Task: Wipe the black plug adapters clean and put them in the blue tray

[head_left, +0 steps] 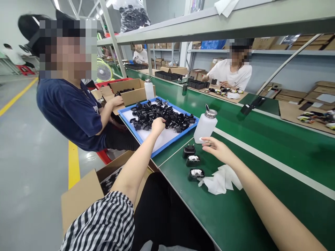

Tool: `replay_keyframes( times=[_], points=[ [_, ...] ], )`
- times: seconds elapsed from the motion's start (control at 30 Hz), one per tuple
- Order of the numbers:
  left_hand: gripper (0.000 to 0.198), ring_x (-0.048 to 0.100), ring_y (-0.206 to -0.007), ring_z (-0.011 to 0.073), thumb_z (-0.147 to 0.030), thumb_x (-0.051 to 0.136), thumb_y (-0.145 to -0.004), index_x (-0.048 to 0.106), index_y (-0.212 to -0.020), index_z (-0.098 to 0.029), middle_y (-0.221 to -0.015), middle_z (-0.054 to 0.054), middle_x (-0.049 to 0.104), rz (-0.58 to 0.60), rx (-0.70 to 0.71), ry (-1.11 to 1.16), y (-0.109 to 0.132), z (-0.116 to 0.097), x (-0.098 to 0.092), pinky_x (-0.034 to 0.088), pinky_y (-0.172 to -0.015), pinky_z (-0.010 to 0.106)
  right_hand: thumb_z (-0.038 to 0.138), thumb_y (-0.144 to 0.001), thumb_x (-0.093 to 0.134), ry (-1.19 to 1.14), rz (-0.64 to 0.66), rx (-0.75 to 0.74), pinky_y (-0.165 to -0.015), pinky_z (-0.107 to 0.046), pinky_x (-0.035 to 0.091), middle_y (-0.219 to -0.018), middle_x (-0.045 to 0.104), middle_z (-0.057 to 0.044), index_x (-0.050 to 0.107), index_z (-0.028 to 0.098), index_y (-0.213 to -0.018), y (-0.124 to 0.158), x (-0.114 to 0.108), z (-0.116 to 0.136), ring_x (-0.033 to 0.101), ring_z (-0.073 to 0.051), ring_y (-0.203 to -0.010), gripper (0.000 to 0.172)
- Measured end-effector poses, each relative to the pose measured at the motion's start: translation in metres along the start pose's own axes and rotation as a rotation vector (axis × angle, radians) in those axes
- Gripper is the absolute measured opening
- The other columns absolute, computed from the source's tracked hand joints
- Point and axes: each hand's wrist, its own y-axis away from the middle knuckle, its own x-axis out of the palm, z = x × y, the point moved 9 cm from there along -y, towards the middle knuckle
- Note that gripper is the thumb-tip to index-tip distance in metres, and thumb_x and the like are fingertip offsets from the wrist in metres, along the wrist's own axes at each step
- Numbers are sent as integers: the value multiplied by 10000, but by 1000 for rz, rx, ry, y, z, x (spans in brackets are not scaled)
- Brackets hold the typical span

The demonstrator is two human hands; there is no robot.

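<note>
My left hand (158, 126) reaches over the blue-rimmed tray (167, 149), its fingers curled in at the pile of black plug adapters (159, 113). Whatever it may be gripping is hidden among them. Beside the white bottle with a metal top (205, 127), my right hand (218, 150) is held with its fingers apart; something white covers one fingertip. Below that hand, an upright black plug (188, 150) with two pins stands near two black adapter housings (193, 160) showing white inside. A crumpled white cloth (221, 179) lies under my right forearm.
A co-worker in a dark blue shirt (68, 104) sits at the left, a hand at an open carton (127, 90). Another bottle (149, 90) stands behind the tray. An open cardboard box (83, 198) is beside my legs. Across the green bench (261, 139), another person (232, 71) works.
</note>
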Motion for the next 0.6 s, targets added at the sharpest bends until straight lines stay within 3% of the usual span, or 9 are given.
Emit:
replay_keyframes(
  times=[0.1,0.17,0.23,0.33,0.47,0.6],
  points=[
    [173,577,-704,131,-106,433,-673,516,-824,-124,-756,58,607,25,40,137,15,-6,-5,439,-630,221,371,-651,480,-74,-178,30,-662,-310,404,-780,564,-48,508,169,-869,12,-25,1,531,-166,-708,298],
    [151,581,-646,109,-152,445,-678,501,-816,-124,-724,36,603,46,100,315,36,-19,-7,445,-582,200,384,-658,468,-137,-240,49,-590,-281,405,-651,547,-29,525,155,-816,18,-27,5,517,-142,-608,284],
    [122,580,-619,108,-173,485,-645,497,-756,-123,-676,18,594,75,192,550,62,-37,-8,447,-566,198,392,-666,457,-244,-212,69,-514,-252,391,-575,519,-14,537,144,-807,19,-16,13,490,-122,-539,296],
    [94,575,-617,105,-164,512,-604,493,-688,-126,-639,-1,583,135,318,772,99,-61,-1,450,-592,207,399,-658,470,-464,-92,84,-452,-223,369,-622,524,-23,528,134,-875,16,9,27,478,-105,-524,347],
    [77,566,-681,102,-151,477,-631,500,-701,-128,-691,7,591,226,367,764,126,-70,17,444,-672,221,345,-601,551,-520,-1,42,-461,-217,378,-656,538,-20,543,138,-824,13,23,39,483,-93,-523,305],
    [252,550,-765,109,-94,436,-643,493,-886,-134,-848,35,587,288,309,540,131,-53,30,434,-703,226,300,-588,566,-313,-29,15,-536,-251,408,-684,566,-18,556,151,-758,18,15,31,521,-129,-598,227]
  ],
)
